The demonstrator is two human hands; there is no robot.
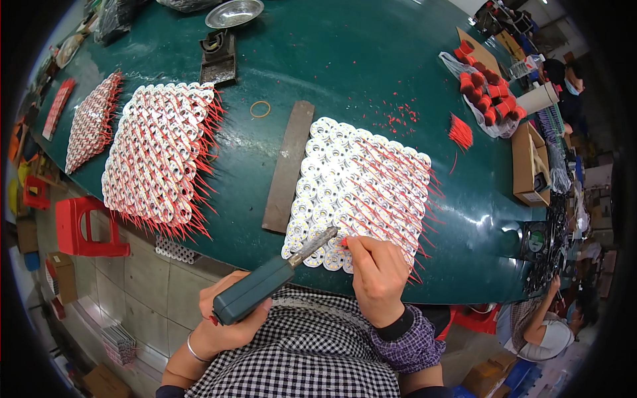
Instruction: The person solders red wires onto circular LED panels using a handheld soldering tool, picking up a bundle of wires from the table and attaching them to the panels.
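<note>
My left hand [225, 336] is wrapped round the dark green handle of a soldering gun [255, 290]. Its metal tip reaches up and right onto a panel of round white LED boards [322, 179]. Beside the tip, my right hand [381, 272] pinches a short red wire [345, 243], most of it hidden by the fingers. Many discs on the panel's right part carry red wires, whose loose ends stick out past the right edge. The discs on its left side show no wires. A flat metal bar [288, 166] lies along the panel's left side.
Wired panels [159, 152] sit at the left. Farther back are a dark metal stand [217, 58] and a metal dish [233, 13]. To the right lie a bundle of red wires [460, 132], red spools [488, 93] in a plastic bag and a cardboard box [529, 166]. Another person [551, 331] works at right.
</note>
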